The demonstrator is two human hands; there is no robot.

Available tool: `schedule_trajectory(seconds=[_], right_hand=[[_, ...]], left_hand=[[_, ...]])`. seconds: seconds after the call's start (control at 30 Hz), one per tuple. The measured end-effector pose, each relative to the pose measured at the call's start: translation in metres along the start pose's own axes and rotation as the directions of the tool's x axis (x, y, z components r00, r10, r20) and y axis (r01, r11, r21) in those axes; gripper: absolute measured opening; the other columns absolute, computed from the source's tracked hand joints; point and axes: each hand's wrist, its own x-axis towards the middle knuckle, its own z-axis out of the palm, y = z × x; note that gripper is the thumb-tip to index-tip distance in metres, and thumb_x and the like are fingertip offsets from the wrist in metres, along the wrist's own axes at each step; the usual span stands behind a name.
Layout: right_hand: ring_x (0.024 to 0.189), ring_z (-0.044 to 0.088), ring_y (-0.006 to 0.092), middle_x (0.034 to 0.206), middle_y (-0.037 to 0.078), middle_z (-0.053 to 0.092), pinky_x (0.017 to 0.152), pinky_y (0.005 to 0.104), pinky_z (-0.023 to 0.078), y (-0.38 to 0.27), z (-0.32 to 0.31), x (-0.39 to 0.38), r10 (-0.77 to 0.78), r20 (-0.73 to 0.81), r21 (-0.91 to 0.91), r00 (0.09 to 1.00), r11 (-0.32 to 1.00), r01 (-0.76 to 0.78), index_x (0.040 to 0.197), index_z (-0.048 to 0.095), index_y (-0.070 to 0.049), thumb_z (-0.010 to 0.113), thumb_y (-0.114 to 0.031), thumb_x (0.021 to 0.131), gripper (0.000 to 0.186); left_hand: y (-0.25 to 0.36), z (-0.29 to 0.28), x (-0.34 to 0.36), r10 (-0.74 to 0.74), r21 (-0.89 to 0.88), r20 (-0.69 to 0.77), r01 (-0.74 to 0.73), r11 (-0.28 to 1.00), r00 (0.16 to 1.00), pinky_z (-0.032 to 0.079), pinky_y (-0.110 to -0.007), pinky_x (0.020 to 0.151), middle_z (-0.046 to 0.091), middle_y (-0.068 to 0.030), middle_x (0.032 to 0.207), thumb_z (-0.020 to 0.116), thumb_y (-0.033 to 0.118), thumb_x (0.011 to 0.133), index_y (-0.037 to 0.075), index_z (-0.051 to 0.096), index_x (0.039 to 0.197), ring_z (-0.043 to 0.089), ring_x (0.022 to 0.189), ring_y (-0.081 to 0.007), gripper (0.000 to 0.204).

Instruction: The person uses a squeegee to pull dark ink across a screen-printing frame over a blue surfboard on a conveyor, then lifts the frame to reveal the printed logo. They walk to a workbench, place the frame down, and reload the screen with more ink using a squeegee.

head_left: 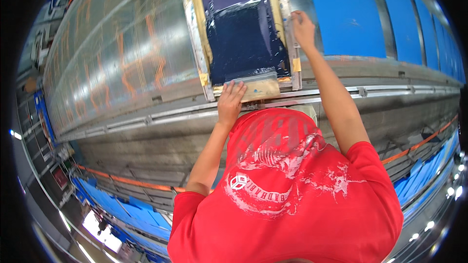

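Left hand [230,101]: laid flat, fingers together and extended, on the handle of a squeegee [257,86]; nothing was clamped, the palm pressing from above, which appeared to keep the blade seated at the near end of the screen.

Right hand [303,29]: fingers curled against the right rail of the screen-printing frame [291,44]; whether the rail was fully gripped could not be told. The hold seemed meant to steady the frame against the squeegee's pressure.

Squeegee: pale wooden handle, set crosswise at the near edge of the frame, smeared with dark ink.

Frame: rectangular, taped in yellowish strips around the mesh [243,34], which was coated in dark navy ink. It lay flat on the print table.

Print table [126,53]: long, glossy, streaked with orange marks; blue panels [346,9] were laid along it to the right. A metal rail [380,90] ran along its near side.

Room: a workshop floor, with stacked blue sheets [131,212] on a lower shelf and ceiling lights reflected at the rim.
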Motion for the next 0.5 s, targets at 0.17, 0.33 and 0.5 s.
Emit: schedule_trajectory(seconds=[0.17, 0.33, 0.5], right_hand=[[0.09, 0.065, 0.0411, 0.095, 0.022, 0.069, 0.08, 0.0443, 0.049, -0.009, -0.001, 0.001, 0.026, 0.016, -0.027, 1.0, 0.999, -0.025, 0.108, 0.069, -0.007, 0.056, -0.037, 0.096, 0.035], [0.097, 0.066, 0.0354, 0.102, 0.021, 0.069, 0.086, 0.0399, 0.049, -0.013, -0.038, 0.011, -0.028, 0.016, -0.062, 0.999, 0.998, 0.029, 0.111, 0.068, -0.003, 0.056, -0.038, 0.097, 0.04], [0.078, 0.052, 0.0055, 0.099, 0.0, 0.071, 0.067, 0.0208, 0.043, -0.003, -0.143, 0.027, -0.054, -0.059, -0.155, 0.997, 0.987, 0.044, 0.117, 0.071, -0.008, 0.054, -0.025, 0.102, 0.029]], left_hand=[[0.015, -0.04, -0.005, -0.076, -0.162, 0.059, 0.085, 0.983, 0.995, 0.04, -0.047, 0.11, 0.064, -0.0037, 0.128, 0.064, -0.01, 0.065, 0.013, 0.066, 0.122, 0.056, 0.124, -0.0305, 0.062], [0.009, -0.069, 0.035, -0.457, -0.516, -0.036, 0.375, 0.77, 0.889, 0.049, -0.037, 0.097, 0.067, -0.0106, 0.122, 0.073, -0.002, 0.073, 0.006, 0.068, 0.117, 0.064, 0.113, -0.0254, 0.045], [0.018, -0.02, 0.09, -0.816, -0.907, 0.161, 0.408, 0.1, 0.556, 0.05, -0.03, 0.089, 0.066, -0.0151, 0.121, 0.078, 0.017, 0.082, -0.004, 0.071, 0.106, 0.064, 0.104, -0.0193, 0.033]])
